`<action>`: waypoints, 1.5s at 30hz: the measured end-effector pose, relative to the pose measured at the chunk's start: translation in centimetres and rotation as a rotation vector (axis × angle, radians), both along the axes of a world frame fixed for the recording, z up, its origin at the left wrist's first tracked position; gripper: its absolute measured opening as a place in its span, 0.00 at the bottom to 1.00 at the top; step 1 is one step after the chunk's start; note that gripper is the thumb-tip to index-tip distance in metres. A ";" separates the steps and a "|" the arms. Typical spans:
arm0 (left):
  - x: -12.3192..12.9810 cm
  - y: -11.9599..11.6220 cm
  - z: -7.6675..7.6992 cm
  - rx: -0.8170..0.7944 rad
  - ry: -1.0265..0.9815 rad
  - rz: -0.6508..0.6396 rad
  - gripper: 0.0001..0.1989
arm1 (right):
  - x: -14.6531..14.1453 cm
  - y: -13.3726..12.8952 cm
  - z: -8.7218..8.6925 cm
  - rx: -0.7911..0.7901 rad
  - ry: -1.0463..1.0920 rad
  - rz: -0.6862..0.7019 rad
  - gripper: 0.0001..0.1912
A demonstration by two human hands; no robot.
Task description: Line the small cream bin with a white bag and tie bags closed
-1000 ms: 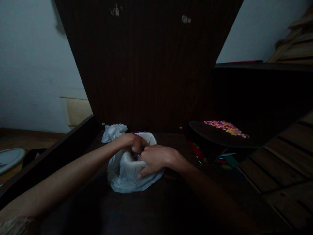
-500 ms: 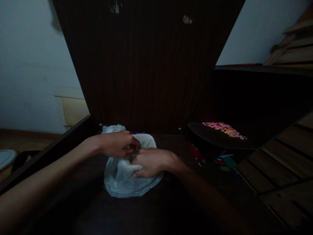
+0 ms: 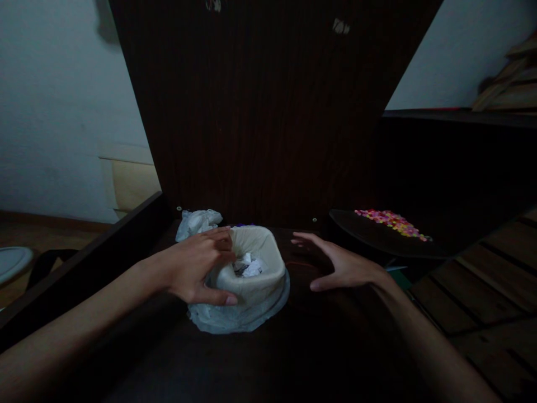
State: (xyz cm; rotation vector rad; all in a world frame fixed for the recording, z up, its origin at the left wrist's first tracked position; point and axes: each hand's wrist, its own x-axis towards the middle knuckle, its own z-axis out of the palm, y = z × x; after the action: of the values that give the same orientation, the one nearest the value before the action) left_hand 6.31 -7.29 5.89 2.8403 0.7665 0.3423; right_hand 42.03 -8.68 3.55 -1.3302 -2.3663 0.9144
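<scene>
A small white bin (image 3: 255, 291) lined with a thin bag stands on the dark desk surface, with crumpled paper (image 3: 251, 266) inside. The bag's loose pale plastic (image 3: 235, 323) is bunched round its base. My left hand (image 3: 201, 266) is at the bin's left side, fingers apart over the rim and thumb in front; whether it touches the rim is unclear. To the right of the bin, my right hand (image 3: 339, 266) hangs in the air with its fingers spread, holding nothing.
Behind the bin's left side lies more crumpled plastic (image 3: 198, 223). A dark upright panel (image 3: 268, 123) rises at the back. On a curved dark shelf (image 3: 377, 238) at the right sit small colourful pieces (image 3: 394, 222). A raised board (image 3: 84, 257) edges the left.
My hands have moved apart, the right one away to the right of the bin. The bin's opening and the paper in it now show, and the plastic that covered them is down.
</scene>
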 end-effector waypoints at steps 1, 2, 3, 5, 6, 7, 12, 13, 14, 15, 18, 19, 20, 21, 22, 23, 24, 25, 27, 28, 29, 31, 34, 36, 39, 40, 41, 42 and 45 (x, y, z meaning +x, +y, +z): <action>0.0 0.1 -0.3 0.014 0.002 -0.038 0.21 | 0.6 -0.2 -1.1 -0.042 -0.096 -0.056 0.64; 0.0 0.2 -0.6 0.026 0.008 -0.079 0.20 | 1.1 -0.5 -2.3 -0.091 -0.175 -0.104 0.70; -0.1 0.3 -1.0 0.037 0.004 -0.113 0.20 | 1.4 -0.8 -3.3 -0.135 -0.240 -0.128 0.74; -0.1 0.6 -1.7 0.035 -0.038 -0.154 0.19 | 1.9 -1.3 -5.2 -0.196 -0.327 -0.130 0.78; -0.2 0.7 -2.1 0.022 -0.071 -0.170 0.18 | 2.1 -1.5 -6.1 -0.216 -0.351 -0.126 0.79; -0.3 0.9 -2.5 0.003 -0.109 -0.179 0.18 | 2.3 -1.6 -6.8 -0.221 -0.359 -0.126 0.79; -0.7 1.2 -4.3 -0.068 -0.255 -0.168 0.17 | 3.0 -1.9 -8.6 -0.097 -0.334 -0.186 0.72; -0.8 1.3 -4.6 -0.067 -0.265 -0.154 0.17 | 2.9 -2.0 -8.7 -0.080 -0.337 -0.200 0.72; -0.8 1.3 -4.9 -0.063 -0.272 -0.138 0.17 | 2.9 -2.0 -8.8 -0.073 -0.339 -0.209 0.71; -0.7 1.2 -5.1 -0.057 -0.274 -0.119 0.17 | 2.8 -2.1 -8.9 -0.066 -0.336 -0.214 0.70; -0.5 1.2 -5.6 -0.040 -0.274 -0.084 0.17 | 2.9 -2.0 -9.2 -0.021 -0.314 -0.222 0.65; -0.4 1.1 -5.6 -0.034 -0.277 -0.079 0.18 | 3.3 -1.9 -9.2 0.001 -0.310 -0.232 0.63; -0.3 1.1 -5.7 -0.031 -0.283 -0.080 0.18 | 3.7 -1.8 -9.1 0.029 -0.310 -0.252 0.62; -0.3 1.2 -5.7 -0.029 -0.290 -0.083 0.17 | 4.3 -1.7 -8.8 0.067 -0.313 -0.282 0.61; -0.2 1.2 -5.7 -0.029 -0.296 -0.091 0.17 | 4.9 -1.6 -8.3 0.116 -0.315 -0.321 0.59; -0.2 1.2 -5.7 -0.031 -0.295 -0.100 0.16 | 5.5 -1.5 -7.6 0.166 -0.314 -0.360 0.57; -0.3 1.3 -5.7 -0.030 -0.294 -0.111 0.17 | 5.9 -1.5 -6.7 0.233 -0.308 -0.401 0.56; -0.3 1.3 -5.6 -0.028 -0.292 -0.121 0.18 | 6.2 -1.6 -5.6 0.278 -0.289 -0.432 0.55; -0.5 1.5 -5.3 -0.012 -0.315 -0.130 0.25 | 5.8 -1.8 -3.0 0.303 -0.241 -0.450 0.56; -0.6 1.6 -5.0 0.003 -0.339 -0.129 0.29 | 5.1 -1.9 -1.7 0.325 -0.207 -0.445 0.56; -0.7 1.6 -4.6 0.020 -0.370 -0.121 0.32 | 4.1 -1.9 -0.5 0.346 -0.167 -0.416 0.57; -0.7 1.8 -3.5 0.051 -0.422 -0.089 0.37 | 1.5 -1.8 1.6 0.340 -0.092 -0.285 0.59; -0.4 2.1 -1.3 0.033 -0.442 0.022 0.39 | -2.9 -0.8 3.4 0.338 -0.033 -0.058 0.61; 0.0 2.4 0.1 -0.017 -0.426 0.126 0.35 | -5.3 0.2 3.9 0.375 -0.039 0.047 0.61; 0.5 2.9 1.3 -0.110 -0.376 0.257 0.30 | -7.7 1.8 4.1 0.392 -0.061 0.165 0.59; 0.6 3.0 1.4 -0.146 -0.355 0.271 0.31 | -8.2 2.2 4.1 0.384 -0.068 0.191 0.59; 0.6 3.2 1.4 -0.178 -0.333 0.270 0.31 | -8.6 2.4 4.1 0.371 -0.078 0.212 0.58; 0.6 3.3 1.3 -0.203 -0.308 0.263 0.31 | -8.9 2.6 4.1 0.358 -0.090 0.229 0.58; 0.1 3.4 0.8 -0.226 -0.213 0.252 0.33 | -9.2 2.9 4.0 0.333 -0.135 0.249 0.57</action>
State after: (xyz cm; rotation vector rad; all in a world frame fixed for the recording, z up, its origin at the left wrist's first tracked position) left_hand 6.45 -3.87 6.73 2.4537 1.0460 0.5457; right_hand 32.86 -5.80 7.60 -1.0131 -2.6844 0.4676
